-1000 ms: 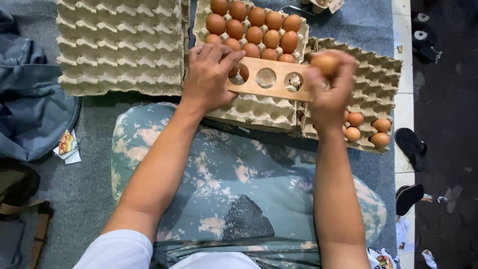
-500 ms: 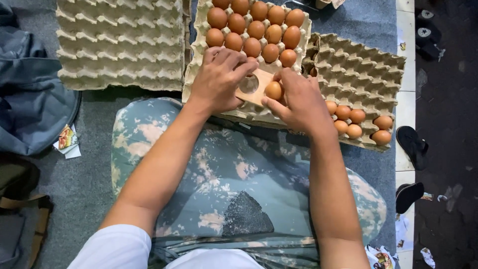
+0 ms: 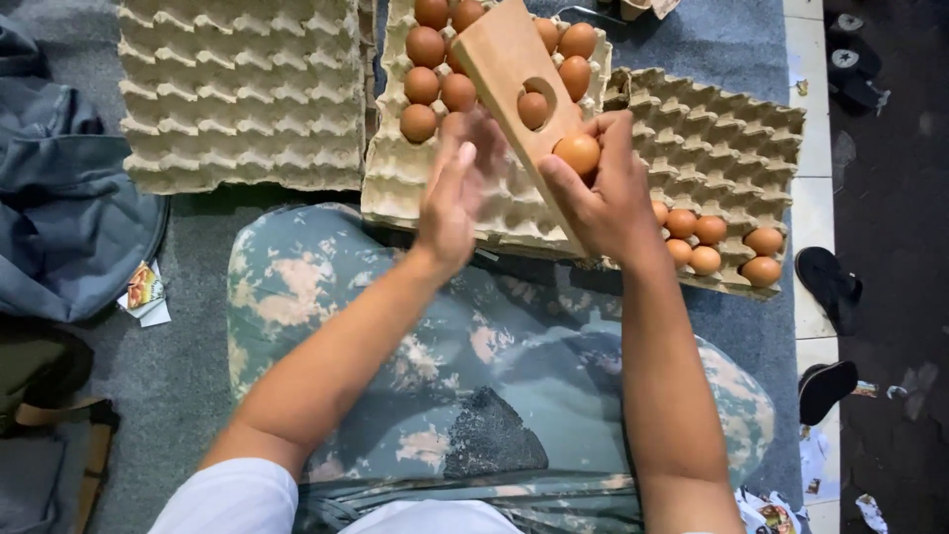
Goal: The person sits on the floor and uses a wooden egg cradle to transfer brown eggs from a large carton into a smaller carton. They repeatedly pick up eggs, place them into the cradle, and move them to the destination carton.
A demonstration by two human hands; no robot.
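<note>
My right hand [image 3: 605, 203] grips the lower end of a wooden board [image 3: 506, 54] with round holes and pinches a brown egg [image 3: 576, 153] against it. The board tilts up and away over the middle egg tray [image 3: 395, 193], whose far rows hold several brown eggs [image 3: 425, 47]; one shows through a hole in the board. Just left of the board, my left hand [image 3: 453, 193] is blurred, fingers spread, holding nothing. To the right lies another tray [image 3: 736, 124] with several eggs [image 3: 707, 244] along its near edge.
A stack of empty cardboard trays [image 3: 237, 89] lies at the far left. A blue-grey jacket [image 3: 59, 227] and a bag [image 3: 44, 396] sit on the left. My camouflage trousers [image 3: 494, 386] fill the foreground. Black sandals [image 3: 830, 287] lie at the right.
The board lay flat across the tray under both hands; now the right hand has tipped it up with the egg, and the left hand has come off it.
</note>
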